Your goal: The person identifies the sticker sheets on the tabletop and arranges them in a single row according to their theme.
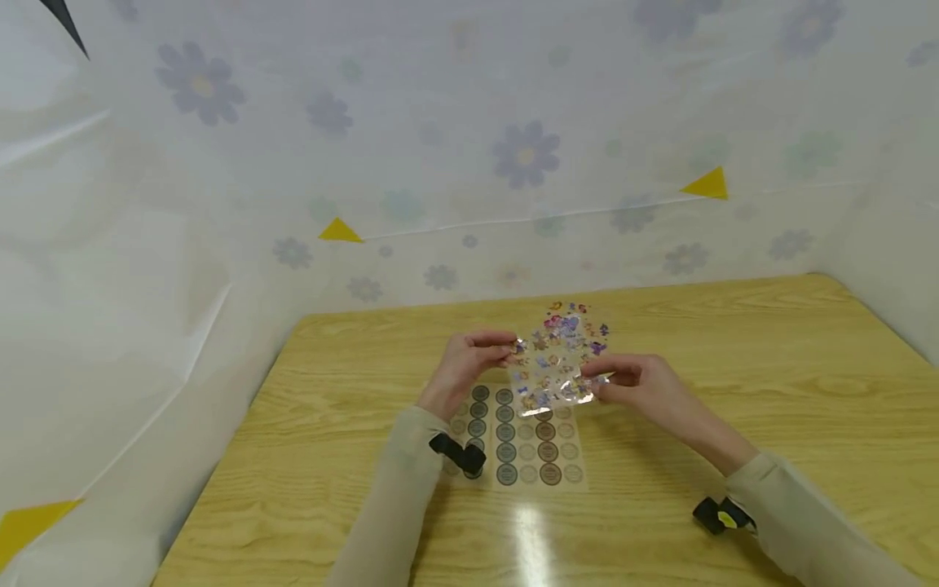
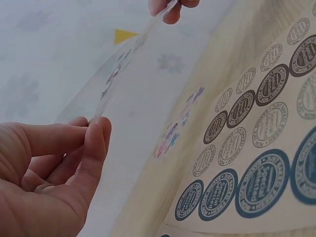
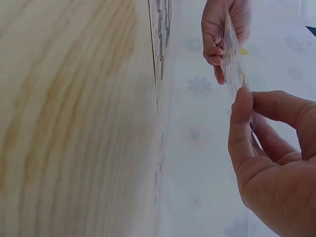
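A clear sheet of small colourful cartoon stickers (image 1: pixel 543 367) is held up over the table, tilted, with light glinting on its near edge. My left hand (image 1: pixel 469 367) pinches its left edge between thumb and fingers. At the opposite edge, near the lower corner, my right hand (image 1: pixel 649 390) pinches it too; the right wrist view shows this thumb-and-finger grip (image 3: pixel 271 138) close up. Below lie pale sheets of round seal stickers (image 2: pixel 247 173) in rows of blue-grey, brown and pale outlines, partly hidden by the left hand and the clear sheet.
Another batch of colourful stickers on clear film (image 2: pixel 175 131) lies flat on the wooden table (image 1: pixel 352 456) beyond the round stickers. Flower-patterned white sheeting (image 1: pixel 440 163) hangs behind the table, with yellow triangles (image 1: pixel 341 231) on it. Black straps (image 1: pixel 458 455) are on both wrists.
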A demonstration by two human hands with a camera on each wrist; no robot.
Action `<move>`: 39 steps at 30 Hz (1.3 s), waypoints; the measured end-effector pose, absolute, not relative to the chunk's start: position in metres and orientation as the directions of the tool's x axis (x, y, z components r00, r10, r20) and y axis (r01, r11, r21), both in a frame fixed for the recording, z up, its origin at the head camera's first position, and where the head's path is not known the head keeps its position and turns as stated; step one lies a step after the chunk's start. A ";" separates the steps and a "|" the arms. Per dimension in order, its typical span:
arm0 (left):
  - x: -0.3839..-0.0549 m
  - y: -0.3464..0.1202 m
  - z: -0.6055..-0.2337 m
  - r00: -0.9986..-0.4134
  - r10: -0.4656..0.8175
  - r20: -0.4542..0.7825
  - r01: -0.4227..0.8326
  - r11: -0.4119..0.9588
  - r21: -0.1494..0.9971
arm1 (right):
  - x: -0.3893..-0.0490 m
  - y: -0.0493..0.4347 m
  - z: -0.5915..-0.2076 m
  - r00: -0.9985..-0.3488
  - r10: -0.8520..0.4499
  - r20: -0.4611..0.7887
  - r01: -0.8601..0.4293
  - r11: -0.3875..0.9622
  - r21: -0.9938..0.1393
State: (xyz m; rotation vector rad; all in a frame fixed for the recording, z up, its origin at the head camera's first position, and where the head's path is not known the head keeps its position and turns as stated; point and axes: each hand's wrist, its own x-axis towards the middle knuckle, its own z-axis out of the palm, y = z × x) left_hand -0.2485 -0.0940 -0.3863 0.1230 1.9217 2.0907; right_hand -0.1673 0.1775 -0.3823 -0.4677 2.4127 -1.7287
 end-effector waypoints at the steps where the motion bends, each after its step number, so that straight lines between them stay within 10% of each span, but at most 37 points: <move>1: -0.248 -0.093 -0.387 -0.951 0.281 -0.132 -0.154 -0.059 0.986 | -0.166 0.179 -0.383 -0.943 -0.326 0.066 -0.167 0.292 -0.942; 39: -0.233 -0.047 -0.393 -0.898 0.436 -0.067 0.006 0.164 0.987 | -0.118 0.215 -0.384 -0.958 -0.285 0.016 -0.143 0.430 -0.891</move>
